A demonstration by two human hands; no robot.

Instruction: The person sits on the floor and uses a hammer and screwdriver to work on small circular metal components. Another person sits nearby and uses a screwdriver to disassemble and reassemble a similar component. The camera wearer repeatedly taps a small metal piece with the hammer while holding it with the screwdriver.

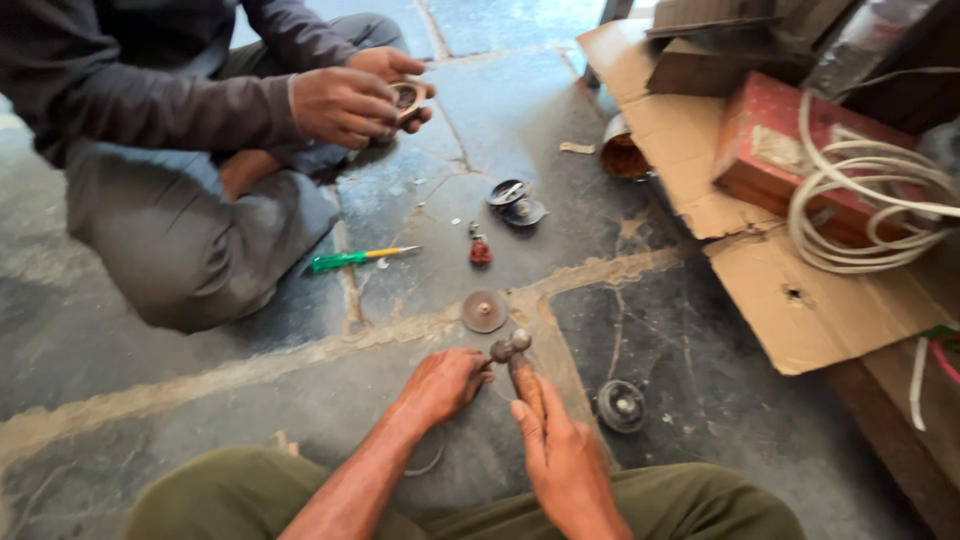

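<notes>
Right hand round hammer, seemingly.

Left hand – palm down, fingers curled, forearm reaching toward 1 o'clock | Right hand – fist closed, thumb up, pointing toward 11 o'clock | hands near, apart

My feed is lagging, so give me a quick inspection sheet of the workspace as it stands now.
Surface: cracked stone floor, dusty.
Job's things: hammer in right hand; left hand presses a small part by the hammer head.
Clutter: round disc, green screwdriver, red part, dark round pieces, pulley-like wheel.
Grips: both closed.
Cables: white coiled cable on red box.
Surroundings: cardboard; seated co-worker's hands holding a round part.
</notes>
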